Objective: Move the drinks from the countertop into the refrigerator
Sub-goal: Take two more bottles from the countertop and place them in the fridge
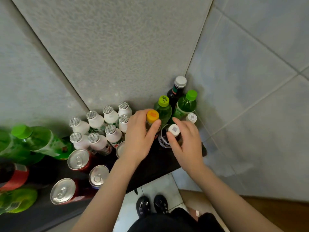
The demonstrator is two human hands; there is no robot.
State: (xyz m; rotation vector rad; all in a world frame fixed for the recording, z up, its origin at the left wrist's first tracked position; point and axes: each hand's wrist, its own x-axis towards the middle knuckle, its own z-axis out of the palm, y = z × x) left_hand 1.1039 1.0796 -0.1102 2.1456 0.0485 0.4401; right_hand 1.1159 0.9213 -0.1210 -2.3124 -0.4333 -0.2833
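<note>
Head view — left hand (138,138) clamped on orange-capped bottle (152,116), right hand (189,141) likewise on white-capped bottle (173,129); likely full, slick — hold below caps.

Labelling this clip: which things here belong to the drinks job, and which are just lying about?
Job: orange-cap bottle, held by left hand; white-cap bottle, held by right hand; green-cap bottles; small white bottles; cans; countertop.
Not the job: shoes; floor tiles.
</note>
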